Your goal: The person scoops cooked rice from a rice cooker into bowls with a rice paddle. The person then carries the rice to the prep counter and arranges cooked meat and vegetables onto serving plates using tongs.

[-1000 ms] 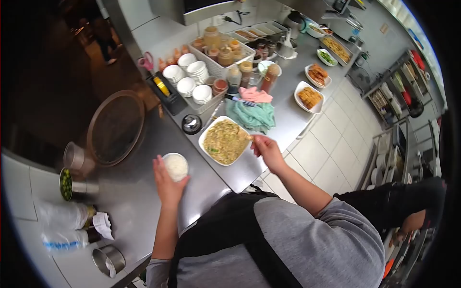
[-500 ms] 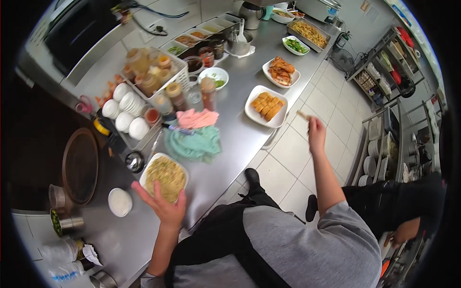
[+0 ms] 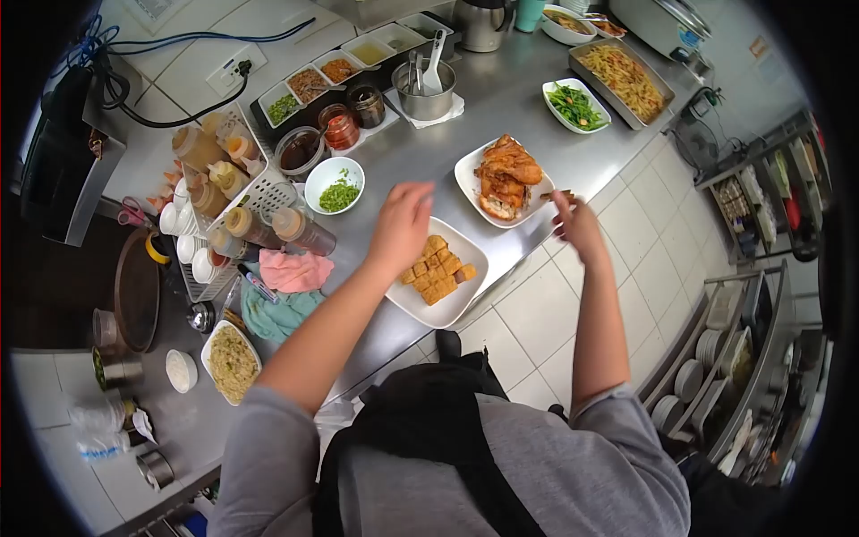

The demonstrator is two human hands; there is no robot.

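Observation:
My left hand (image 3: 401,228), blurred by motion, hovers over the left edge of a white dish (image 3: 461,300) with its fingers stretched out and nothing seen in them. On that dish lie golden-brown fried pieces (image 3: 437,271), cut into squares. My right hand (image 3: 580,230) is closed around a small brownish thing (image 3: 557,196) that I cannot make out. It is just right of a second white dish (image 3: 470,182) of browned fried chicken (image 3: 506,177). A bowl of chopped green onion (image 3: 338,194) stands behind my left hand.
Squeeze bottles (image 3: 304,231) and a white basket (image 3: 273,192) stand to the left, beside pink (image 3: 293,270) and green cloths (image 3: 273,313). A fried rice dish (image 3: 233,362) is at lower left. Leafy greens (image 3: 573,106) and a noodle tray (image 3: 625,82) sit at the far right.
My left hand has left the fried rice dish and moved right, over the dish of fried pieces. My right hand is now beside the chicken dish. The view has shifted.

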